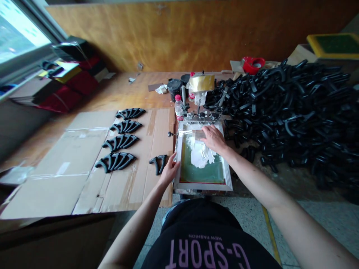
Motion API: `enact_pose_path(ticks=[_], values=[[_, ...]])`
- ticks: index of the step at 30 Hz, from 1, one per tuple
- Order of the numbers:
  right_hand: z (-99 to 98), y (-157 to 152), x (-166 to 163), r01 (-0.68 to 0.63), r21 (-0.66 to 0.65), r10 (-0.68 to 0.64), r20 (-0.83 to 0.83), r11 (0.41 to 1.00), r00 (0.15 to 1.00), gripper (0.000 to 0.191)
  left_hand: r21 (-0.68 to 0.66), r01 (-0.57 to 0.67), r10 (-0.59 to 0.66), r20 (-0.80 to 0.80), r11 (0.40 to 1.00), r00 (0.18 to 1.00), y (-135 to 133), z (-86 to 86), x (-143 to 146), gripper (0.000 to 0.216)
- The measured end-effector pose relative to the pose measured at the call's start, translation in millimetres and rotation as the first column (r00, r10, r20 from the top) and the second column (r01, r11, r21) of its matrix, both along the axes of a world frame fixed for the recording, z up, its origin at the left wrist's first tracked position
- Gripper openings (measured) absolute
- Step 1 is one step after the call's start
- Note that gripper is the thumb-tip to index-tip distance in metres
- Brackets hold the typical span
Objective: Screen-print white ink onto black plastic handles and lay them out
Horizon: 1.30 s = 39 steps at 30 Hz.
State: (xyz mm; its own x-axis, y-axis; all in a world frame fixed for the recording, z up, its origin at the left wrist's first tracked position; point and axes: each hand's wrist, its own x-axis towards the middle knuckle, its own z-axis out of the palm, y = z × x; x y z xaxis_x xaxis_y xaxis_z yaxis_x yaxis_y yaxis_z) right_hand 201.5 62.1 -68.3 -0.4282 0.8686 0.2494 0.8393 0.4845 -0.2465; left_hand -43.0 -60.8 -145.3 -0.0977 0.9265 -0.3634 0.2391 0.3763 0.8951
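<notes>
A screen-printing frame with a green mesh lies flat in front of me, with a smear of white ink across its middle and upper part. My right hand is closed on a pale, flat squeegee at the far end of the mesh, touching the ink. At the frame's left edge, my left hand grips the rim, thumb on top; some fingertips are hidden. Just left of that hand, a pair of black curved plastic parts rests on the cardboard.
Four nested rows of black parts lie on the cardboard sheet at left. A large heap of black parts covers the right side. Behind the frame stand a bottle, a dark tub and a tape roll.
</notes>
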Motion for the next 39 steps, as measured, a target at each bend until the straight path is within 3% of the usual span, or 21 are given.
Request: enact_pose_path(ticks=[2,5,8,11,15,18,20,22,25,29,32,35,37,39], values=[[-4.5,-18,-12,-0.092,-0.092,0.101,0.087,0.991,0.991,0.011,-0.004,0.002,-0.002,-0.011,1.0,1.0,1,-4.2,-2,0.065],[-9.8,-54,0,-0.29,-0.117,0.306,0.156,0.95,0.939,0.018,-0.001,-0.02,0.02,-0.012,1.0,1.0,-1,-7.1,-2,0.063],[-8.0,-73,18,-0.477,-0.13,0.493,0.151,0.869,0.857,0.019,0.01,-0.034,0.034,-0.001,0.999,0.999,-3,-8.2,-2,0.063],[-9.7,-72,20,-0.441,-0.083,0.449,0.13,0.893,0.884,0.014,0.017,-0.012,0.011,0.027,1.0,1.0,-2,-6.7,-2,0.066],[-26.9,-83,14,-0.387,0.023,0.382,0.115,0.922,0.917,0.021,0.004,0.005,-0.005,0.059,1.0,0.998,-1,-2.6,-2,0.07],[-31.2,-92,14,-0.435,-0.014,0.435,0.066,0.9,0.898,0.017,-0.018,0.005,-0.004,0.063,1.0,0.998,-1,1.2,-1,0.071],[-22.2,-82,10,-0.371,-0.032,0.371,-0.005,0.928,0.929,0.013,-0.024,0.007,-0.005,0.072,1.0,0.997,-2,7.9,-2,0.073],[-4.8,-54,4,-0.247,-0.039,0.243,-0.082,0.968,0.967,0.025,-0.03,0.011,-0.007,0.105,0.999,0.994,-2,21.7,-3,0.078],[27.0,1,8,-0.018,-0.053,0.011,-0.12,0.998,0.993,0.053,-0.009,0.017,-0.015,0.162,1.0,0.987,-2,56.9,-7,0.075],[46.5,47,63,0.291,-0.011,-0.289,-0.173,0.957,0.942,0.041,0.094,-0.062,0.032,0.29,0.994,0.956,12,114.7,-3,0.056],[26.6,39,100,0.372,-0.087,-0.381,-0.153,0.924,0.912,0.041,0.262,-0.16,0.046,0.393,0.952,0.918,39,153.3,7,0.053],[-12.3,5,94,0.236,-0.203,-0.253,-0.062,0.95,0.965,0.038,0.352,-0.196,0.021,0.444,0.915,0.896,69,179.4,18,0.054],[-35.3,-20,72,0.11,-0.214,-0.108,0.018,0.971,0.994,0.032,0.352,-0.23,0.031,0.49,0.907,0.871,79,182.6,24,0.057],[-48.1,-40,47,0.036,-0.211,-0.008,0.133,0.977,0.991,0.025,0.308,-0.296,0.085,0.55,0.904,0.831,72,169.9,33,0.057]])
